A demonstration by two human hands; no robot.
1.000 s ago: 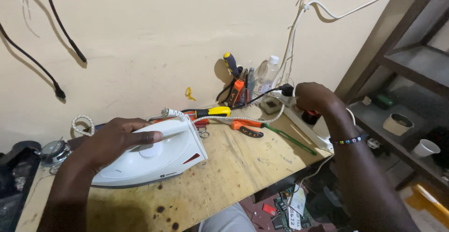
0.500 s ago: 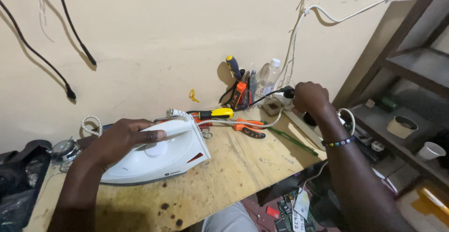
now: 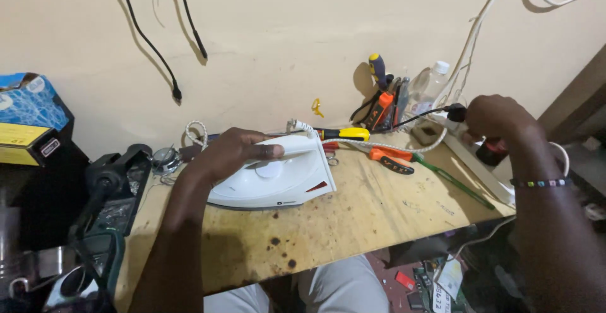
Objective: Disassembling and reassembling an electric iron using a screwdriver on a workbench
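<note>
A white clothes iron [image 3: 278, 177] lies flat on the stained plywood bench [image 3: 353, 224]. My left hand [image 3: 230, 152] grips its handle from above. The iron's braided white cord [image 3: 404, 147] runs right along the bench. My right hand [image 3: 495, 116] is closed around a black plug [image 3: 456, 112] at the white power strip [image 3: 480, 161] by the wall.
Screwdrivers with yellow [image 3: 344, 133] and orange [image 3: 391, 159] handles lie behind the iron. A tool holder [image 3: 384, 101] and clear bottle [image 3: 429, 85] stand by the wall. A black tool [image 3: 110, 174] and blue box [image 3: 28, 108] sit left. Cables [image 3: 161, 54] hang down the wall.
The view has swung left, bringing the blue box and black tool into sight. My left hand stays on the iron; my right hand stays at the power strip, holding the plug.
</note>
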